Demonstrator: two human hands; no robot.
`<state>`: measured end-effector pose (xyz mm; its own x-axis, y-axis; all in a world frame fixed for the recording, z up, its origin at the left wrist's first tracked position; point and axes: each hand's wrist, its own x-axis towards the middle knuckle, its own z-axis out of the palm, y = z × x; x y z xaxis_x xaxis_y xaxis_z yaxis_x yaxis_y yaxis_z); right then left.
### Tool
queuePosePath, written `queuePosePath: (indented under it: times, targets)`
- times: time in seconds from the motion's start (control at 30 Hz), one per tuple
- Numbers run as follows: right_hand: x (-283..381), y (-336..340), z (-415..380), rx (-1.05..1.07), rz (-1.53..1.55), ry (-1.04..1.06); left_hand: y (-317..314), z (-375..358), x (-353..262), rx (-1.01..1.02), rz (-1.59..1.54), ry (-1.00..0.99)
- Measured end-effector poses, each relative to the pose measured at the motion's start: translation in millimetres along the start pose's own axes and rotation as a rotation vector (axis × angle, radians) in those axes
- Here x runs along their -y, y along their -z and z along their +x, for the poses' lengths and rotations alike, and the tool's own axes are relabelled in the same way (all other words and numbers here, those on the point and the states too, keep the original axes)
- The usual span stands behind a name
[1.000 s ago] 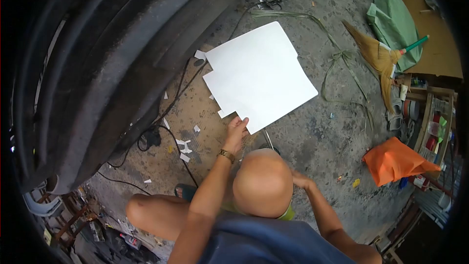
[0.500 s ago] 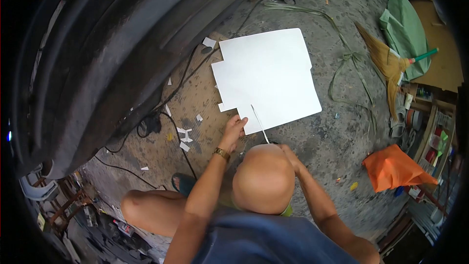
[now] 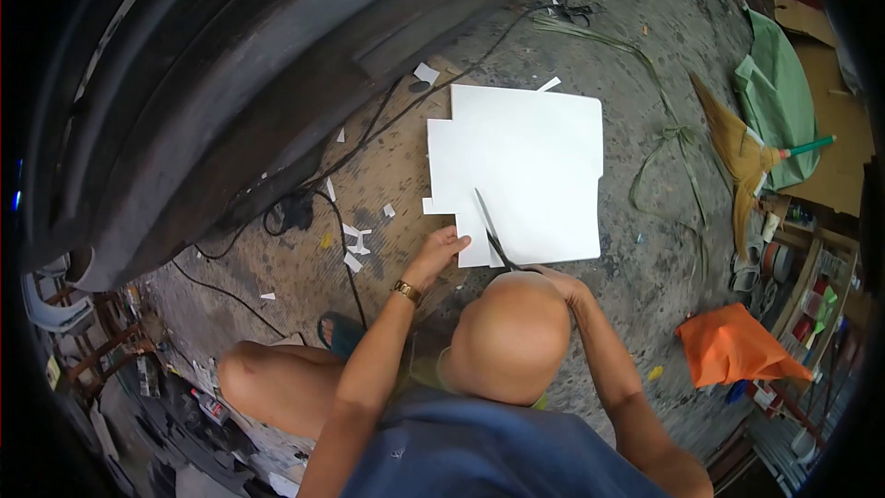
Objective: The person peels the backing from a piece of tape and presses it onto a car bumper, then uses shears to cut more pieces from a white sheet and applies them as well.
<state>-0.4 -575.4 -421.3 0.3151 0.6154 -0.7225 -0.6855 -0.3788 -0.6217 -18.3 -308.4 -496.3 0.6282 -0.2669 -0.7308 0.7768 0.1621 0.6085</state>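
In the head view, the white sheet (image 3: 544,161) lay near the middle of the frame, partly on a brown patch (image 3: 401,166) and partly on the grey floor (image 3: 636,332). It had swung round since the first picture: it was slanted across the frame then, and now its sides ran almost straight up and down. A thin white strip (image 3: 550,85) had come into sight just beyond its top edge.

The left hand (image 3: 431,258) kept the sheet's lower-left corner pinched between thumb and fingers, a gold-coloured watch (image 3: 406,290) at the wrist.

The scissors (image 3: 496,242) showed the bigger change. A second earlier they were mostly hidden behind the knee (image 3: 516,332); now they stood clear of it, their tip over the lower-left part of the sheet, so that both tool and material were in place together. Whether the tip touched the surface could not be told, nor how far the blades were parted.

The right hand (image 3: 557,280) had moved forward beside the knee and was closed on the scissors' handle end, though most of its fingers were hidden. Small white scraps (image 3: 353,240) lay left of the sheet.
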Motion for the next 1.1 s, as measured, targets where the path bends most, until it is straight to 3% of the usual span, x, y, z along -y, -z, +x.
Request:
queuePosePath:
  times: [0.03,0.1,0.13,0.23,0.37,0.43,0.47,0.57,0.63,0.67,0.77,0.83,0.9,0.97,1.03,1.1]
  targets:
    - [-4.8,6.7,8.5,0.007,-0.004,-0.001,-0.6,-7.1,-4.0,0.060,0.005,-0.001]
    - [1.2,10.7,20.7,-0.013,0.024,-0.284,0.4,-19.4,-11.1,0.096,-0.011,0.021]
    - [-1.2,7.1,12.1,-0.063,0.219,-0.183,0.3,-24.3,-15.0,0.139,-0.025,0.043]
    - [-4.8,9.2,16.8,-0.041,0.307,-0.189,6.9,-20.0,-2.2,0.181,-0.106,0.008]
    - [-1.3,19.1,20.0,0.009,0.035,-0.242,8.7,-29.6,-21.8,0.210,-0.131,-0.022]
    - [52.5,-3.7,-7.4,0.014,-0.003,-0.074,9.4,-36.9,-38.9,0.259,-0.098,-0.002]
    - [49.4,-0.7,-6.8,0.019,-0.011,-0.075,9.7,-42.8,-48.2,0.253,-0.104,-0.007]
    - [38.0,17.1,-3.4,0.024,-0.196,0.016,20.2,-51.2,-62.2,0.163,0.069,0.022]
    - [42.3,29.7,5.3,0.183,-0.190,-0.072,33.3,-46.4,-55.6,0.186,0.236,0.014]
    - [62.0,31.6,5.4,0.285,-0.291,-0.073,36.1,-44.6,-52.5,0.176,0.229,0.009]
    - [55.2,40.7,30.3,0.274,-0.505,-0.021,38.7,-46.7,-49.3,0.133,0.217,-0.017]
    - [64.5,35.6,41.7,0.312,-0.516,-0.077,17.1,-55.3,-53.6,-0.086,0.091,-0.235]
    - [68.5,29.0,47.9,0.344,-0.524,-0.135,14.8,-47.6,-36.4,-0.171,0.046,-0.310]
    - [62.3,17.6,44.3,0.301,-0.271,-0.145,18.3,-44.2,-27.0,-0.299,-0.080,-0.213]
    - [62.2,15.3,45.3,0.268,-0.290,-0.087,23.1,-48.9,-22.8,-0.284,-0.129,-0.172]
    - [73.9,19.4,44.1,0.356,-0.371,-0.178,23.3,-58.6,-25.5,-0.206,-0.208,-0.083]
